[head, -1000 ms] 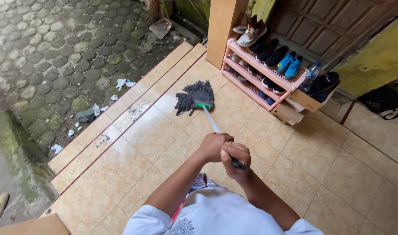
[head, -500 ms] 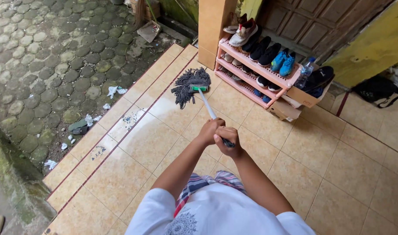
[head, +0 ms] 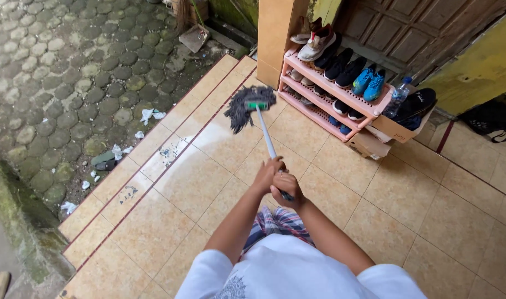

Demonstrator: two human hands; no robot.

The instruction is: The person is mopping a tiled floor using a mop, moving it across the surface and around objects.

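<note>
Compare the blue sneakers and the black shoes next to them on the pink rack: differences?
The blue sneakers are bright blue, while the black shoes are dark all over. The blue sneakers sit nearer the rack's outer end by the water bottle; the black shoes sit nearer the pillar. Both pairs rest on the top shelf of the pink shoe rack.

Mop handle end hidden inside hands.

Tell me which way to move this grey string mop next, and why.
Probably draw the grey string mop head back toward you over the tan tiled floor: both hands grip the pale handle, and the head sits far out near the pink shoe rack.
</note>
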